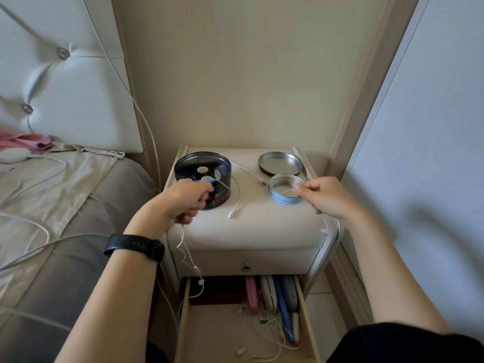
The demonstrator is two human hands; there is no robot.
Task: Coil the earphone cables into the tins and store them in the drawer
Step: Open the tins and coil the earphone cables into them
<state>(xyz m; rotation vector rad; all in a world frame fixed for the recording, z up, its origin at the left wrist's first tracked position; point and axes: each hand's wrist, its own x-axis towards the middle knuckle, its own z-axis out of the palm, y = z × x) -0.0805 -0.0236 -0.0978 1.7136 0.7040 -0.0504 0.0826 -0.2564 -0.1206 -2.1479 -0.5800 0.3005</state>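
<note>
Earphone cable [183, 242] below left grip [187, 199]

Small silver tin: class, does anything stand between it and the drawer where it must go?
Nothing solid blocks the small silver tin. The drawer below the nightstand top is already open. Only the earphone cable hanging from the left hand dangles over its left edge.

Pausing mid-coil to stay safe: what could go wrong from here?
The earphone cable hanging from the left hand dangles over the open drawer and may snag on the loose cables inside. The small tin sits right beside the right hand, which pinches the cable; a tug might knock it.
</note>
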